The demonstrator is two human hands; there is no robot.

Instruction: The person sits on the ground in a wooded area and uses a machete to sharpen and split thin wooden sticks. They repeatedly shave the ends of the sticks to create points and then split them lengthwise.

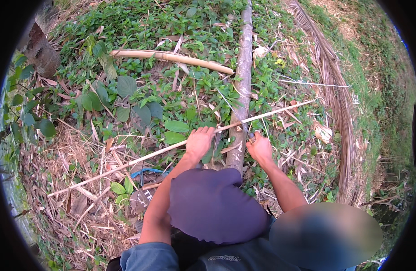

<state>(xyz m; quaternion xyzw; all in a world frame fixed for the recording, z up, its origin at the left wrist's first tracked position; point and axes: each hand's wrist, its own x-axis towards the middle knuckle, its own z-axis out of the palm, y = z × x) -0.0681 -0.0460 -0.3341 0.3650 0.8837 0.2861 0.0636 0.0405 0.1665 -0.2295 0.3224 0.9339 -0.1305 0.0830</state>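
A long, thin bamboo strip (140, 160) runs slantwise across the ground from lower left to upper right, resting over a grey log (245, 58). My left hand (201, 140) is closed round the strip just left of the log. To the log's right, my right hand (260, 147) grips the dark handle of a knife (227, 100). Its narrow blade points up and to the left, crossing the strip where the strip lies over the log. Whether the edge touches the strip I cannot tell.
A thicker split bamboo piece (171, 57) lies beyond, one end by the log. A dry palm frond (336, 90) stretches down the right side. A tree trunk (43, 52) stands at far left. Near my left forearm lies a blue strap (147, 171) among leaves.
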